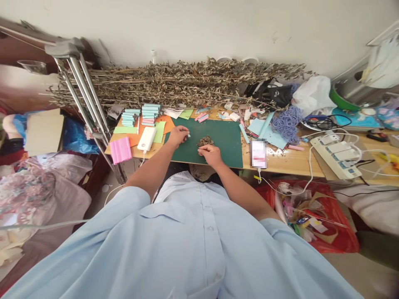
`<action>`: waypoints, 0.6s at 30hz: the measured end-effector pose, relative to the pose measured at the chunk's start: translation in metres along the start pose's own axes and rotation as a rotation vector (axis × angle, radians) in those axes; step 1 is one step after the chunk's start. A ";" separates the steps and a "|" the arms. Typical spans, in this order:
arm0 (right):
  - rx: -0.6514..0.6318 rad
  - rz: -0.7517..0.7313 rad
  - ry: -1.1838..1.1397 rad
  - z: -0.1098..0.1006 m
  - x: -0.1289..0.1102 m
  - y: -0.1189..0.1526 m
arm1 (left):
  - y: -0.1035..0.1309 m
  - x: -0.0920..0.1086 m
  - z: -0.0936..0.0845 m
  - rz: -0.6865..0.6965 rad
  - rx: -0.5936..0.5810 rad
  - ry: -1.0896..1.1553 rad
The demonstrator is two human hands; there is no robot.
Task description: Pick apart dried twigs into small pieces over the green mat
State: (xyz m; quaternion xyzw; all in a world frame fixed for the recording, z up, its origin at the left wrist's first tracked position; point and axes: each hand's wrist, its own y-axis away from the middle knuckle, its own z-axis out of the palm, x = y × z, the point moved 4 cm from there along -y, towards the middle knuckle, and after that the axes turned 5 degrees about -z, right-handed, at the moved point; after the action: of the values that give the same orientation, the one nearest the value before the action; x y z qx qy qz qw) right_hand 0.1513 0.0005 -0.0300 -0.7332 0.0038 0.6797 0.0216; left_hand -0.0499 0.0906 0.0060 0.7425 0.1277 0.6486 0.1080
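Note:
My left hand (180, 136) is closed over the left part of a green cutting mat (230, 143). A small light-blue paper tube (189, 136) sticks out from its fingertips. Just in front of my right hand (212, 154) lies a little heap of crumbled dried leaves (205, 140). The right thumb and fingers are pinched together at the heap's near edge; what is between them is too small to make out. Rolled blue paper tubes (151, 111) are stacked behind and left of the mat, with a few pink rolls (202, 117) at its back edge.
Dried leafy stalks (174, 83) line the wall. Left of the mat are a white power bank (146, 139), a pink paper pack (121, 150) and metal crutches (82, 87). To the right are a phone (258, 153), purple yarn (286, 124) and a power strip (336, 155) with cables.

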 end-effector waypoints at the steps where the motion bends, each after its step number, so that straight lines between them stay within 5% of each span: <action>1: 0.000 0.000 -0.006 0.000 0.000 0.000 | 0.004 -0.003 0.002 -0.027 -0.050 0.095; 9: 0.047 0.012 -0.053 -0.003 -0.002 -0.002 | 0.036 -0.005 0.002 0.009 -0.276 0.352; 18: 0.040 0.080 -0.110 0.000 -0.004 -0.001 | 0.072 0.000 0.003 0.263 -0.218 0.024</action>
State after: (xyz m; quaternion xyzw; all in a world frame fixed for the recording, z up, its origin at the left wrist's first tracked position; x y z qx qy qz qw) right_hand 0.1506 0.0011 -0.0258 -0.6934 0.0456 0.7190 0.0093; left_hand -0.0437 0.0226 0.0295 0.7288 -0.0403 0.6761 0.1007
